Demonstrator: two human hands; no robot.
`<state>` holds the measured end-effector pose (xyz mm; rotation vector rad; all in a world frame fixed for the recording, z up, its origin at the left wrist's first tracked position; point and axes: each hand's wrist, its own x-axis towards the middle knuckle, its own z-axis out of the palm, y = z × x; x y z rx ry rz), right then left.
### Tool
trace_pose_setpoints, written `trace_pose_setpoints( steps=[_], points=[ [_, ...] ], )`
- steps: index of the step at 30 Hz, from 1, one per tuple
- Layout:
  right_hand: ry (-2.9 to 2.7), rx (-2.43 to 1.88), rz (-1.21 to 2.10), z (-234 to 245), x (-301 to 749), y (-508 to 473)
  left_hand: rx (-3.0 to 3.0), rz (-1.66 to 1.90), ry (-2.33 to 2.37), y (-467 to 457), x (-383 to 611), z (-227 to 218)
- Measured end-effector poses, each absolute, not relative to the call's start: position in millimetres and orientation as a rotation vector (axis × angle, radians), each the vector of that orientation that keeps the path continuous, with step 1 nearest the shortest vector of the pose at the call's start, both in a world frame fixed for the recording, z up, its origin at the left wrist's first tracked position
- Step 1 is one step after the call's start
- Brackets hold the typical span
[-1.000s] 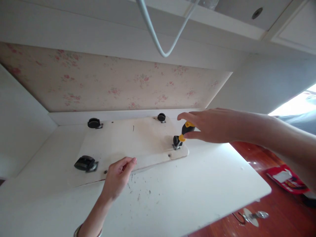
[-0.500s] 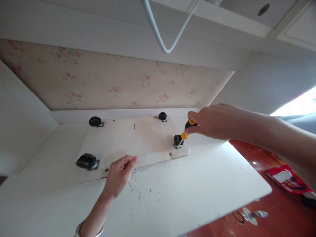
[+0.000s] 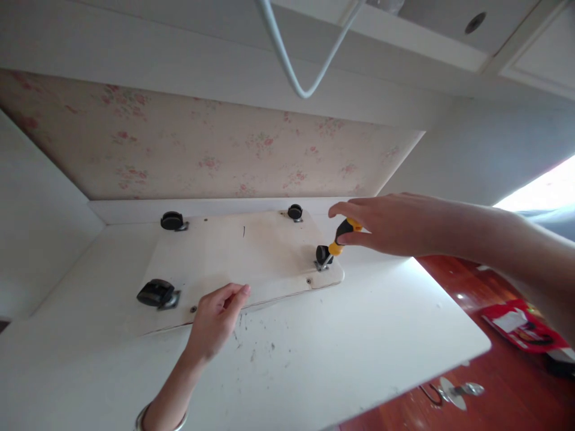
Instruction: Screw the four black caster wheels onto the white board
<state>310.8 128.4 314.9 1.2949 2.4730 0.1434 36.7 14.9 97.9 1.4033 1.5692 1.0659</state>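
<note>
My right hand [image 3: 363, 221] holds a yellow and black screwdriver [image 3: 344, 232] by its handle, the index finger lifted away from the grip. The slanted shaft reaches the metal plate of a black caster [image 3: 322, 254] at the right end of a white board [image 3: 251, 257]; the exact tip contact is too small to tell. My left hand [image 3: 220, 314] rests at the board's near edge with fingers curled and thumb against them. Anything in that pinch is hidden. Other casters sit at the board's corners: near left [image 3: 156, 293], far left [image 3: 172, 221] and far right [image 3: 295, 212].
The board lies on a white desk top [image 3: 314, 353] with dark specks. A white cable loop [image 3: 303, 93] hangs overhead. Flowered wallpaper [image 3: 233, 149] covers the back. On the red floor lie a red package [image 3: 521, 326] and a shiny metal object [image 3: 453, 392].
My right hand's fingers have loosened and spread on the screwdriver handle, and its index finger has extended left. The left hand stays in place. The view has shifted slightly.
</note>
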Motion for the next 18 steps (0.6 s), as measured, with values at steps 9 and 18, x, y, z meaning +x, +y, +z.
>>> trace_pose_setpoints(
  steps=[9,18],
  points=[
    [2.471,1.303,0.209,309.4,317.0,132.8,1.417,1.067,1.558,15.4,36.8,98.6],
    [2.437,1.191,0.334,306.4,312.5,134.5,1.418,1.064,1.564,15.5,37.2,96.2]
  ],
)
